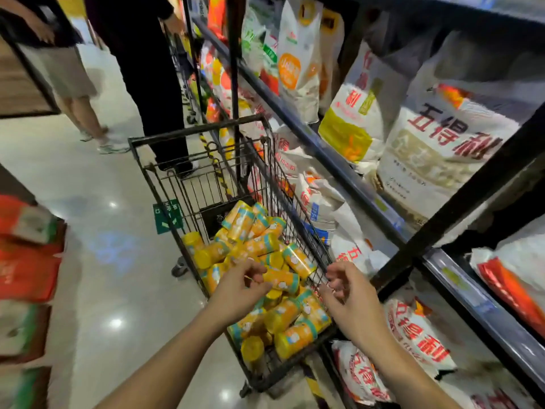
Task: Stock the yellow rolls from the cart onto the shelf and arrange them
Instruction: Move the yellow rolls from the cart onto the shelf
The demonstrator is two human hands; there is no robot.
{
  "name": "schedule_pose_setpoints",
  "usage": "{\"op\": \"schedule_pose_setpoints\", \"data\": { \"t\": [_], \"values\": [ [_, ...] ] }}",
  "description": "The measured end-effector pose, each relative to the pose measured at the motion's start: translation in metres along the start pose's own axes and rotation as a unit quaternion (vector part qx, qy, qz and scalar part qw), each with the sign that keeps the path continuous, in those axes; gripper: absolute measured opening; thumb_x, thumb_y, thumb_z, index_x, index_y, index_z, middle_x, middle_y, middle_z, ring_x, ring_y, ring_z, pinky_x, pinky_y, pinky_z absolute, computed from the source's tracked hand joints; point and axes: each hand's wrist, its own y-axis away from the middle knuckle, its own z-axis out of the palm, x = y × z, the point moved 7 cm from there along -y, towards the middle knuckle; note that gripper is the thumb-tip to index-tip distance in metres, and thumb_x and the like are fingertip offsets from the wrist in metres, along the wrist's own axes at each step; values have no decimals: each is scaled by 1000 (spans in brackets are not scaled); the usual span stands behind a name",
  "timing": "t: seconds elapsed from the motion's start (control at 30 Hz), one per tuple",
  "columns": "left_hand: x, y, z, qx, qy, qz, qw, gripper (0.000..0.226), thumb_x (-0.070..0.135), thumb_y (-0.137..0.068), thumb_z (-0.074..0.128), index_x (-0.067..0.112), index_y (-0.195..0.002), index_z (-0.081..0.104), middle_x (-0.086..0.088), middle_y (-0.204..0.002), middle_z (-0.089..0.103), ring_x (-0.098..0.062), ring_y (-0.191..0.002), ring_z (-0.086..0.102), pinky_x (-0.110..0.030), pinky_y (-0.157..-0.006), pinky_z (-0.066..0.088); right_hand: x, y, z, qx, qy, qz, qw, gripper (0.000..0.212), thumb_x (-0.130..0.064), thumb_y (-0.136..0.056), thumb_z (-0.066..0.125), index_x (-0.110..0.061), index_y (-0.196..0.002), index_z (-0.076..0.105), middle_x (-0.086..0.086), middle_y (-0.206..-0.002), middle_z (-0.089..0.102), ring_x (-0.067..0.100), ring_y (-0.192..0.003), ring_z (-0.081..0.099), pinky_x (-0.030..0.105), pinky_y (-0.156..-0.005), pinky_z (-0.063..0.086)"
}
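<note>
Several yellow rolls (260, 245) with teal bands lie heaped in a black wire cart (194, 131) in the aisle. Over the heap hovers my left hand (242, 287), its fingers loosely spread and just reaching the end of one roll (282, 281) on top; it grips nothing. My right hand (345, 288) hangs above the cart's right rim with loosely curled fingers and holds nothing. The dark metal shelf (325, 156) runs along the right of the cart, close to it.
Large white flour bags (436, 149) fill the shelf levels on the right. Two people (153, 84) stand in the aisle beyond the cart. Red and green packs (26, 261) are stacked at the left edge. Glossy floor lies left of the cart.
</note>
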Motion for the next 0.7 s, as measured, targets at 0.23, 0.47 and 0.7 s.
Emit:
{"op": "schedule_pose_setpoints", "data": {
  "t": [0.23,0.47,0.7],
  "values": [
    [-95,-7,21,-18,7,-135,991,18,15,-88,68,9,-105,62,0,-88,59,-12,-72,53,-28,-69,47,81,-27,79,-127,83,76,985,31,-19,-85,72,-20,-111,56,-2,-94,57,17,-88,56,30,-77,45],
    [-152,-14,55,-19,-20,-241,970,14,14,-87,65,19,-87,52,2,-78,56,-13,-69,50,-19,-56,39,144,-55,146,-273,191,80,939,29,-23,-87,65,-21,-115,57,0,-110,56,20,-104,55,25,-77,44],
    [-184,-41,104,-38,-36,-306,951,14,6,-86,63,12,-98,59,10,-86,49,-12,-88,56,-4,-65,42,207,-74,209,-424,360,-8,831,54,-25,-90,53,-21,-141,37,0,-141,44,21,-131,40,31,-107,33]
  ]
}}
